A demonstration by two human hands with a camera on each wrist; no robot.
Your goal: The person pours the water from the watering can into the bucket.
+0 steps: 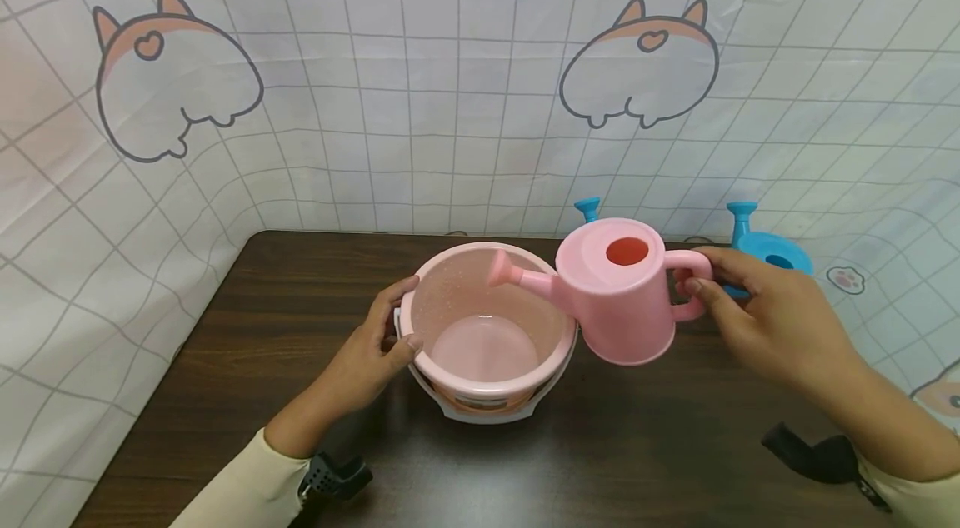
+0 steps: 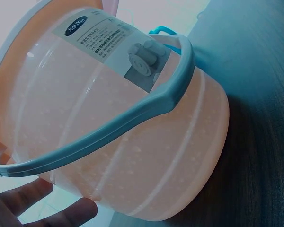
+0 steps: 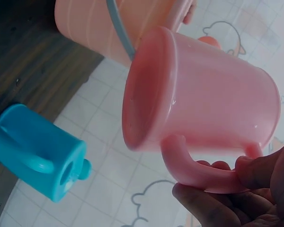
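Observation:
A pink watering can (image 1: 626,316) hangs in the air at the bucket's right, my right hand (image 1: 772,316) gripping its loop handle. Its rose-tipped spout (image 1: 536,282) points left, over the bucket's opening in the head view. The pale pink bucket (image 1: 487,386) stands on the table with liquid showing at its bottom. My left hand (image 1: 367,349) holds the bucket's left side, thumb at the rim and fingers round the edge. A grey carrying handle (image 2: 128,125) hangs down the bucket's side, under a printed label (image 2: 113,47).
One blue watering can (image 1: 776,249) stands at the table's back right, behind my right hand. Another blue spout (image 1: 588,209) rises behind the pink can, its body hidden. A white gridded cloth (image 1: 420,136) hangs behind the dark wooden table (image 1: 262,328).

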